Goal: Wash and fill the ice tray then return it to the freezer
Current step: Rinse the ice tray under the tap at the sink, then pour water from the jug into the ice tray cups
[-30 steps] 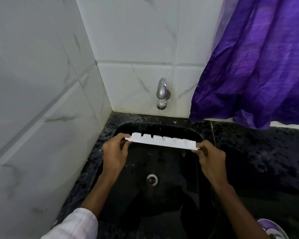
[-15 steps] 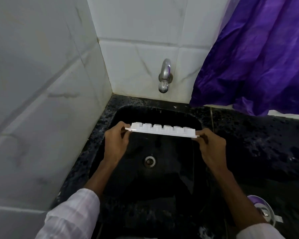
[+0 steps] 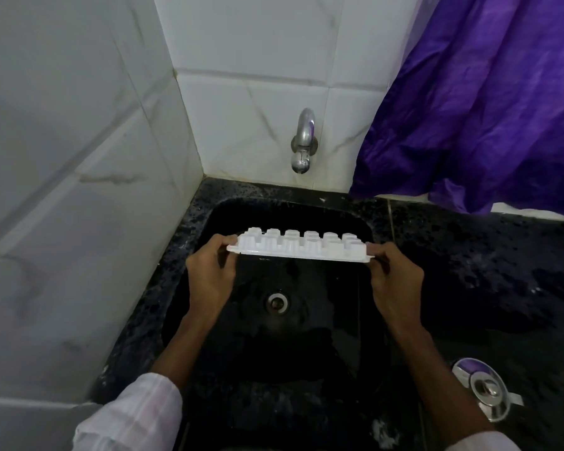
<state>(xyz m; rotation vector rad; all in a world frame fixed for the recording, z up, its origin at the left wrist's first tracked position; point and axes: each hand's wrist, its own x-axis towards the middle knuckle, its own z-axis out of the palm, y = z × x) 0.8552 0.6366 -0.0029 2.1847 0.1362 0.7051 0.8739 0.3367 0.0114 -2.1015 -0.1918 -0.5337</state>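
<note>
A white plastic ice tray (image 3: 302, 246) hangs upside down over the black sink (image 3: 284, 320), its cup bottoms facing up. My left hand (image 3: 210, 275) pinches the tray's left end and my right hand (image 3: 396, 278) pinches its right end. The tray sits level, a little in front of and below the chrome tap (image 3: 303, 141) on the back wall. No water runs from the tap. The drain (image 3: 277, 301) shows below the tray.
White tiled walls close off the left and the back. A purple curtain (image 3: 489, 102) hangs at the back right over the wet black counter (image 3: 489, 271). A shiny steel lid (image 3: 481, 390) lies on the counter at the front right.
The view has tipped down, so tap and sink sit lower in frame. The tray has tilted slightly, showing more of its cup bottoms. Both hands keep their hold.
</note>
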